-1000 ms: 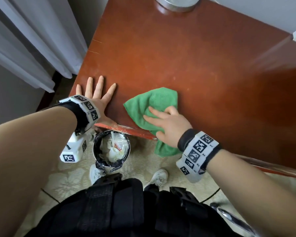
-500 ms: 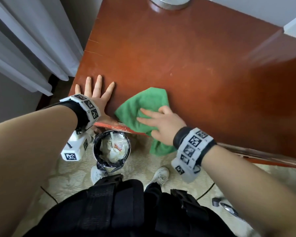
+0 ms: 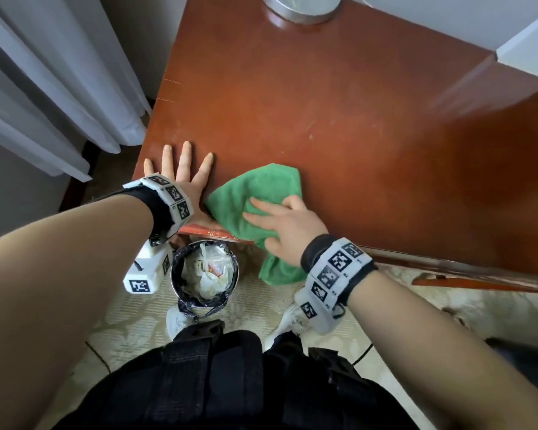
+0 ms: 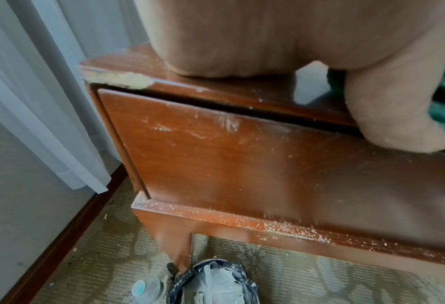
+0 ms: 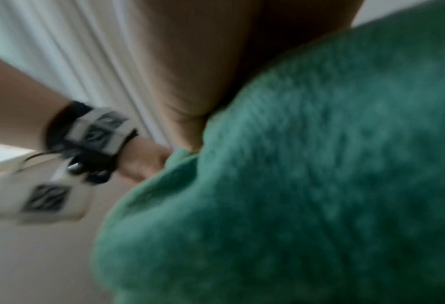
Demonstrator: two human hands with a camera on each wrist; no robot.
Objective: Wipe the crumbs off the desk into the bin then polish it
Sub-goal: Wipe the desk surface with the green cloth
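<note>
A green cloth (image 3: 255, 193) lies at the front edge of the red-brown desk (image 3: 323, 113), one end hanging over the edge. My right hand (image 3: 280, 225) presses flat on it with straight fingers; the cloth (image 5: 307, 174) fills the blurred right wrist view. My left hand (image 3: 184, 175) rests flat on the desk's front left corner, fingers spread, thumb (image 4: 398, 127) over the edge. Directly below the edge stands a small bin (image 3: 204, 274) lined with a black bag and holding crumpled plastic. Pale crumbs (image 4: 289, 228) sit on the desk's lower ledge.
White curtains (image 3: 59, 97) hang left of the desk. A round metal base (image 3: 302, 6) stands at the desk's far edge. A plastic bottle (image 4: 148, 288) lies on the patterned carpet beside the bin (image 4: 216, 283). My shoes (image 3: 292, 321) stand close behind it.
My right hand has slid the green cloth leftward along the front edge, up close to my left hand. The left hand has stayed put.
</note>
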